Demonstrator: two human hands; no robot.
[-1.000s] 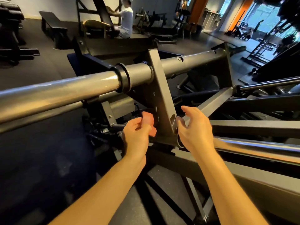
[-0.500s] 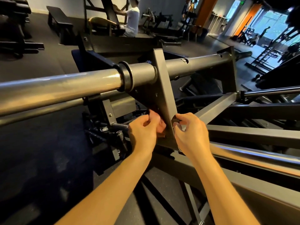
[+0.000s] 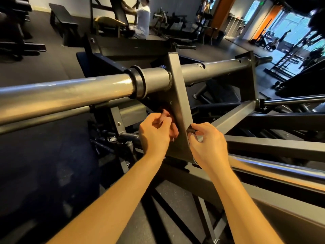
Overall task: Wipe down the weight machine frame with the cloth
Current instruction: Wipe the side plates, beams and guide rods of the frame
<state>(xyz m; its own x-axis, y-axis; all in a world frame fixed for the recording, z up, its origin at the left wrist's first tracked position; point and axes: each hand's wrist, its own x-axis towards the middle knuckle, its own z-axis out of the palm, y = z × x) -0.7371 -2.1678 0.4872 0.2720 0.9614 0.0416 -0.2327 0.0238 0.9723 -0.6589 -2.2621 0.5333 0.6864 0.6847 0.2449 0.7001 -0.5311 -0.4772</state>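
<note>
Grip of left hand [image 3: 154, 136]: fingers curled round the pink cloth [image 3: 173, 128], holding it against the left face of the frame's grey upright plate [image 3: 179, 103]. Grip of right hand [image 3: 209, 145]: fingers curled on that plate's right edge, below the horizontal bar [image 3: 70, 95]

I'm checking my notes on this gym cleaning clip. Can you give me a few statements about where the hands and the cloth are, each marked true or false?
1. The left hand holds a pink cloth against the upright post. True.
2. The right hand also holds the cloth. False: it grips the post's right edge and has no cloth in it.
3. A black collar rings the horizontal bar just left of the post. True.
4. The cloth lies on the horizontal bar. False: it is below the bar, on the post's left face.
5. A person in a white top sits in the background. True.
</note>
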